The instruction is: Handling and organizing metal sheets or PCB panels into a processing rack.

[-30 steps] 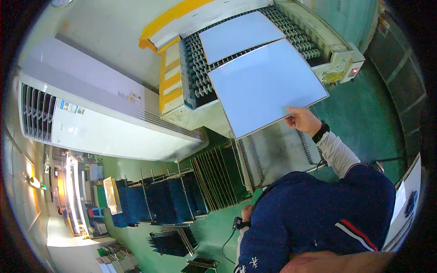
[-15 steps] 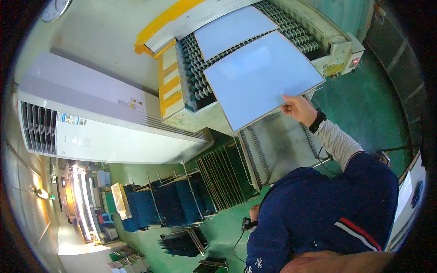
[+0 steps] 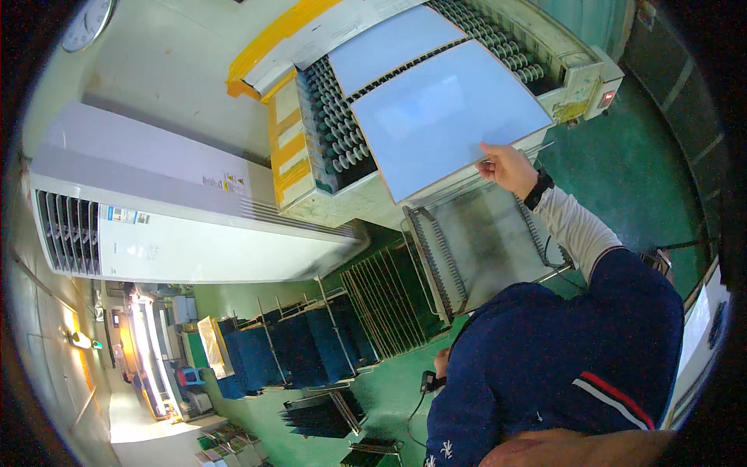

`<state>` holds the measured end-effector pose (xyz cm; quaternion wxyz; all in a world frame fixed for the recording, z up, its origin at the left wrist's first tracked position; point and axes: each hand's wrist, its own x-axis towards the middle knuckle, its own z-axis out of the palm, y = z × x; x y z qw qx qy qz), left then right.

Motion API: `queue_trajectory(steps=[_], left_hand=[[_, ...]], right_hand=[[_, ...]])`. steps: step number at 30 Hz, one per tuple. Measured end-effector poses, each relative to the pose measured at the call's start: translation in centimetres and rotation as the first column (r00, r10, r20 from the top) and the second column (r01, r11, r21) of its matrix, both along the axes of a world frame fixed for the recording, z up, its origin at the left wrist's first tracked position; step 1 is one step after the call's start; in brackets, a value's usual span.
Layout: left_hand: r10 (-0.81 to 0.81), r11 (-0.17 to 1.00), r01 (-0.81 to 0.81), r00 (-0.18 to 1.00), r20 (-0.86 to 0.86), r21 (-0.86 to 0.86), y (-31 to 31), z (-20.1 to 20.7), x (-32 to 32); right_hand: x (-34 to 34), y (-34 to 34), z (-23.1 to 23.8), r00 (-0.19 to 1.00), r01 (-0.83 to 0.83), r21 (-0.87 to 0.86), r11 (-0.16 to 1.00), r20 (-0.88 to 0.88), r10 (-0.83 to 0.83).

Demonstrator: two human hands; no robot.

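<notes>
My right hand point(image 3: 506, 169) pinches the near edge of a pale blue-white rectangular panel point(image 3: 447, 117), thumb on top and fingers curled below. A dark band circles that wrist. The panel's far part lies over the roller conveyor point(image 3: 342, 148), while its near edge overhangs the machine's front. Just beyond it, a second similar panel point(image 3: 393, 48) rests on the rollers, with a narrow gap between the two. My left hand point(image 3: 442, 363) hangs low beside my body, mostly hidden by my sleeve. A dark device with a cable is on its wrist, and its fingers do not show clearly.
Below the panel stands a metal slotted rack point(image 3: 486, 245). A wire rack point(image 3: 381, 300) and racks of dark panels point(image 3: 292, 350) stand on the green floor point(image 3: 622, 179). A tall white air conditioner point(image 3: 194, 226) is left of the conveyor, which has a lit red switch point(image 3: 607, 100).
The held panel has shifted a little farther onto the conveyor, and my right hand has moved with its near edge. The far panel has slid slightly away. My left hand stays low.
</notes>
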<state>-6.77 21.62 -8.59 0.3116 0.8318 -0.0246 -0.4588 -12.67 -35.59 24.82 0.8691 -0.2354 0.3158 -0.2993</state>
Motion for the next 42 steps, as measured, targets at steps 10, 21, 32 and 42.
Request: queue_trajectory(steps=[10, 21, 32, 42], left_hand=[[-0.026, 0.998, 0.026, 1.000, -0.001, 0.051, 0.5, 0.1, -0.2], [-0.246, 0.961, 0.255, 0.964, 0.099, -0.103, -8.0, 12.5, 3.7], [-0.021, 0.929, -0.011, 0.996, -0.084, -0.370, -13.4, 13.2, 9.9], [-0.263, 0.933, 0.344, 0.849, 0.458, -0.103, -19.1, 12.4, 11.0]], right_hand=[[0.9, -1.4, -0.8, 1.000, 0.000, -0.018, 1.000, 0.028, 0.000], [1.2, -4.4, -3.3, 0.998, 0.003, 0.002, 1.000, 0.064, -0.003], [-1.1, -1.8, -2.9, 0.933, -0.313, -0.107, 0.944, -0.220, 0.284], [-25.1, 9.2, -26.8, 0.387, -0.753, -0.428, -0.499, -0.902, 0.190]])
